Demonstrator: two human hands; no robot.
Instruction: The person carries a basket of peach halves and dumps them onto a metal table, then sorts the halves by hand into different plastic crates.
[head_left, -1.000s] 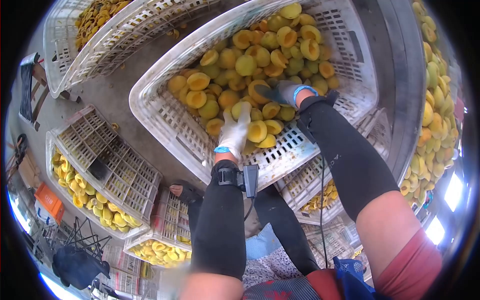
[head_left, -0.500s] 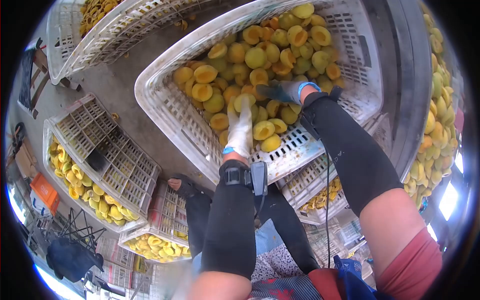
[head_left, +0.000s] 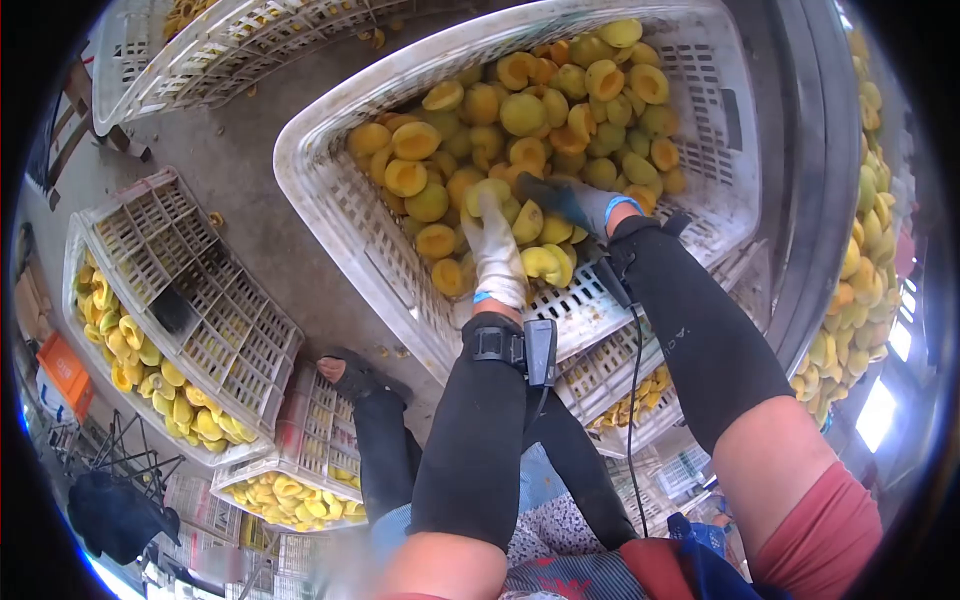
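Halved yellow peaches (head_left: 522, 114) partly fill a big white slatted crate (head_left: 345, 235) in front of me. My left hand (head_left: 494, 255), in a whitish glove, reaches into the crate with its fingers closed around a yellow-green peach half (head_left: 487, 196). To its right, my right hand (head_left: 572, 203) wears a dark grey glove. Its fingers point left among the fruit, just above an upright peach half (head_left: 527, 222); their grip is partly hidden. A peach half (head_left: 543, 264) lies cut side up near the crate's near wall.
Peach halves are heaped along a metal-edged surface (head_left: 868, 270) at right. More crates (head_left: 215, 310) of peaches stand at lower left, and another crate (head_left: 240, 50) is at upper left. A cable (head_left: 632, 430) hangs by my right sleeve.
The view has shifted slightly. My left hand still has the peach half at its fingertips, while my right hand has moved a little down and left among the fruit.
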